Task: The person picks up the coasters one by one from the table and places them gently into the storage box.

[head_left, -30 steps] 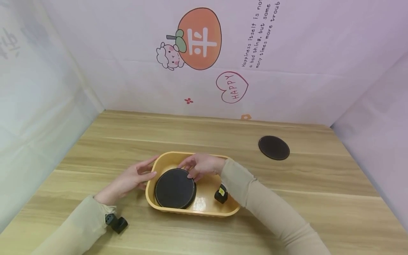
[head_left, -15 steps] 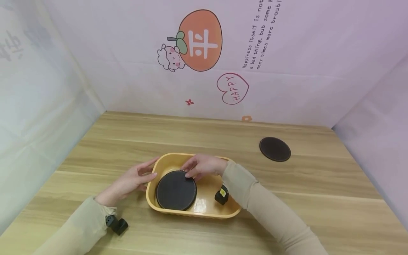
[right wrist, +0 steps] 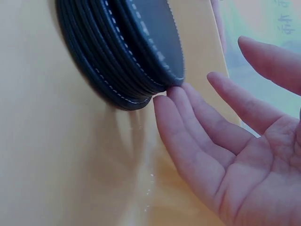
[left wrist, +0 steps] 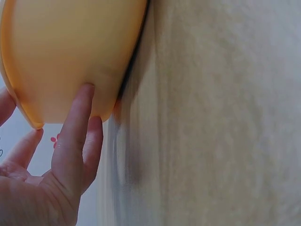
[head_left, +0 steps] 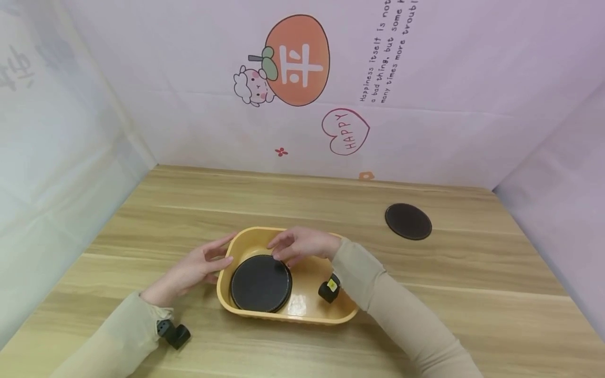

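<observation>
A stack of several round black coasters (head_left: 261,283) with pale edge stitching lies at the left end of a yellow plastic basket (head_left: 312,316). My left hand (head_left: 196,270) holds the basket's left end, thumb over the rim and fingers against the outer wall (left wrist: 70,61). Inside the basket, my right hand (head_left: 302,245) is at the back right of the stack. In the right wrist view, its fingertips (right wrist: 162,101) touch the coasters' edges (right wrist: 136,61), while the thumb stands away from them. The top coaster sits slightly offset from those below.
Another flat black coaster (head_left: 408,221) lies alone on the wooden table (head_left: 454,315) at the back right. Printed cloth walls (head_left: 189,105) stand around the table's back and sides. A small black wrist camera (head_left: 329,289) on the right wrist hangs over the basket's right half.
The right hand's fingers have loosened from the top coaster and drawn slightly back from it. The coaster has settled lower onto the stack. The left hand stays at the basket's end.
</observation>
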`<state>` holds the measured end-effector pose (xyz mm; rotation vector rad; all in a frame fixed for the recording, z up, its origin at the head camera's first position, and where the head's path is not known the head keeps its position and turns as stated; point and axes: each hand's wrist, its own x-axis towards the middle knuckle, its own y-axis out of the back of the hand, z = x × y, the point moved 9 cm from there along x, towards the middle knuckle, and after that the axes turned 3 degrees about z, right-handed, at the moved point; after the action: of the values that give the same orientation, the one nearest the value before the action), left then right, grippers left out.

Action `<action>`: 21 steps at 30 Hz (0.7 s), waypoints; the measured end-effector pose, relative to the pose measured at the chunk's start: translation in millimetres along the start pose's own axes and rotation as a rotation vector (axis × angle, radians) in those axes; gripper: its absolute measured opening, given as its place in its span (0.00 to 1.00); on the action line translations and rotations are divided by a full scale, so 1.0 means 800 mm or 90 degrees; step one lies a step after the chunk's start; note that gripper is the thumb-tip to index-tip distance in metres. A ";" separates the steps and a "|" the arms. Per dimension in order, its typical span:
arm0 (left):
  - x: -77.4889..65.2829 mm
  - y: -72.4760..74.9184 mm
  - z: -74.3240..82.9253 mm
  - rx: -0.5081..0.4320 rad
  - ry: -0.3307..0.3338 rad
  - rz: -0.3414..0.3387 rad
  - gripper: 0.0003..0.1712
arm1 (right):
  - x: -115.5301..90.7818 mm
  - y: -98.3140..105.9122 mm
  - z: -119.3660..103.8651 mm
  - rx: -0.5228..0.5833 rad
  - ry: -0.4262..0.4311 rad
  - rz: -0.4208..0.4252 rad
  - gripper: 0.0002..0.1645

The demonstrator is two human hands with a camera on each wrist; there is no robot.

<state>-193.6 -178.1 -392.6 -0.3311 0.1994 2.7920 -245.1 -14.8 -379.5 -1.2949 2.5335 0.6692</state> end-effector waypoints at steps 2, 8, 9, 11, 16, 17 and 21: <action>0.000 -0.001 0.000 -0.005 0.000 -0.003 0.40 | -0.003 0.002 -0.003 -0.007 0.007 0.000 0.23; 0.000 -0.003 0.000 -0.003 0.002 -0.002 0.40 | -0.018 0.012 -0.016 0.028 0.020 -0.006 0.26; 0.000 -0.003 0.001 -0.002 0.002 -0.001 0.40 | -0.020 0.014 -0.019 0.041 0.025 -0.007 0.27; 0.001 -0.003 0.001 -0.001 0.002 0.001 0.40 | -0.025 0.018 -0.025 0.063 0.034 -0.008 0.27; 0.001 -0.003 0.001 -0.001 0.000 0.004 0.40 | -0.039 0.027 -0.040 0.078 0.053 -0.012 0.27; 0.001 -0.003 0.001 -0.001 -0.001 0.003 0.40 | -0.042 0.029 -0.043 0.074 0.058 -0.011 0.27; 0.001 -0.002 0.001 0.001 -0.003 0.004 0.40 | -0.055 0.040 -0.056 0.056 0.069 0.007 0.27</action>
<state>-193.5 -176.1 -392.2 -0.3234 0.2027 2.7979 -245.0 10.9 -314.0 -1.3217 2.6249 0.4963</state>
